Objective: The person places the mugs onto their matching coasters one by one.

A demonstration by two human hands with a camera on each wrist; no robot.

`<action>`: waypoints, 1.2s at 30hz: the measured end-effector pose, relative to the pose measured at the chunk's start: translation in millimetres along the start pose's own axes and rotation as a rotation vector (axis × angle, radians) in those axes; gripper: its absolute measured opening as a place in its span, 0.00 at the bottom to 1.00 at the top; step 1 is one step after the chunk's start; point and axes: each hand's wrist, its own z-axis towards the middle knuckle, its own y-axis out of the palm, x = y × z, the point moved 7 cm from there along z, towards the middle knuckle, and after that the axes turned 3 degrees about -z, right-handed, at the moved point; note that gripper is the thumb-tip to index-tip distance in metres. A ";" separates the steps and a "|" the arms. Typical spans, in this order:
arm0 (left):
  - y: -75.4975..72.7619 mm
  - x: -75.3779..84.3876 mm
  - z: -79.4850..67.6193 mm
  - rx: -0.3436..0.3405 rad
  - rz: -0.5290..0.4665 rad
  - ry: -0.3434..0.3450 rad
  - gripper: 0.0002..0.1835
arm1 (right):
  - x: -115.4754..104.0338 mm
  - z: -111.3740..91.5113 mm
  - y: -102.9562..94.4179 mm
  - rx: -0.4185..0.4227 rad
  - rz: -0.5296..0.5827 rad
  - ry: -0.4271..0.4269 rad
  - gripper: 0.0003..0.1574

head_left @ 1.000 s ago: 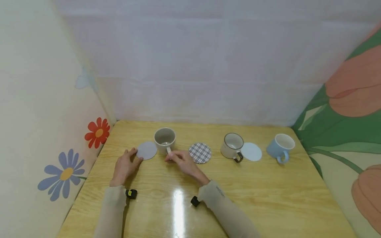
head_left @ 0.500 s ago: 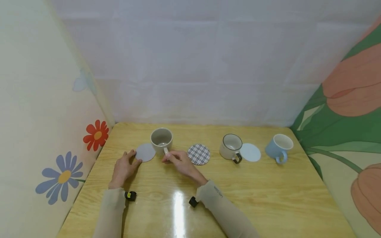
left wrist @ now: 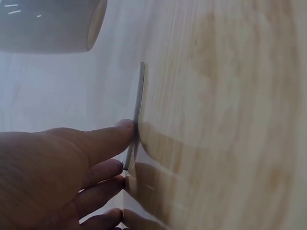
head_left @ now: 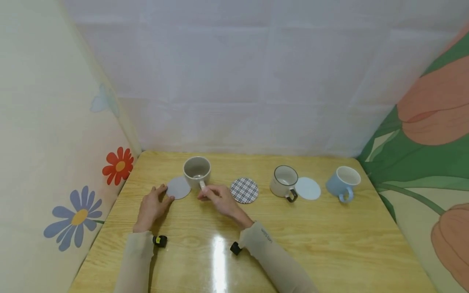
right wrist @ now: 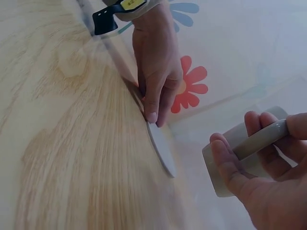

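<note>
My right hand (head_left: 221, 198) pinches the handle of a light grey mug (head_left: 193, 180) in the head view. The wrist views show this mug (right wrist: 218, 177) tilted and raised off the table. A round grey-lilac coaster (head_left: 178, 188) lies flat on the table, just left of and below the mug. My left hand (head_left: 151, 206) holds the coaster by its near left edge, between thumb and fingers. In the left wrist view the coaster (left wrist: 140, 93) appears edge-on, with the thumb (left wrist: 125, 128) on its rim.
To the right lie a plaid coaster (head_left: 244, 190) and a pale blue coaster (head_left: 309, 189). Between them stands a cream mug (head_left: 280, 188) with a dark rim and handle. A light blue mug (head_left: 336, 185) stands at the far right. A white backdrop (head_left: 234, 81) rises behind the table.
The light grey mug, in my right hand, has shifted slightly left toward the grey-lilac coaster. My left hand and that coaster keep their places; the head view itself has shifted a little.
</note>
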 end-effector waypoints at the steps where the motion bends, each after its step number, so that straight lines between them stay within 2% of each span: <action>1: -0.3 0.3 0.1 0.002 0.002 0.005 0.33 | -0.6 0.6 0.7 -0.001 0.002 0.003 0.21; 8: -0.9 1.8 1.0 0.026 0.012 0.037 0.33 | -1.9 4.6 3.5 0.004 0.016 0.031 0.21; 17: 1.5 -0.6 -0.1 0.010 0.013 0.008 0.33 | 0.8 7.2 8.2 -0.009 0.022 0.022 0.20; 36: 0.0 -1.8 0.9 0.017 0.009 0.027 0.34 | -1.9 15.8 15.3 0.006 -0.014 0.014 0.21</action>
